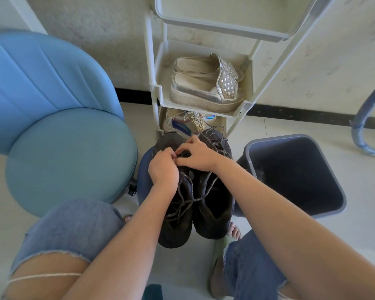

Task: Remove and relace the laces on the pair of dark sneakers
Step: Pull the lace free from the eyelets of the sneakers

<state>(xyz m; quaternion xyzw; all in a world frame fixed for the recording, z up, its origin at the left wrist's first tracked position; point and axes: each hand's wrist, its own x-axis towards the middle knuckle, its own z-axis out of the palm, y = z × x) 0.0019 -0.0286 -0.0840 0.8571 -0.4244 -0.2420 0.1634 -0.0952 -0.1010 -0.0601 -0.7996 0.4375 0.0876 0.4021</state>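
The left hand (163,167) and right hand (198,155) are pinching close together at the limp, tangle-prone lace (183,199) on the soft, light dark sneakers (177,230), which are sitting side by side before the shoe rack (158,94); gripping near its stiffer tip is looking wisest.

Worn on the head, wide-angle. Looking forward and steeply down, close above the sneakers (212,204), facing the wall (84,29).

The sneakers (211,202) sit side by side between chair (69,161) (left) and bin (301,161) (right); behind them stands the rack (153,94), sandals (203,92) on its shelf (195,107).
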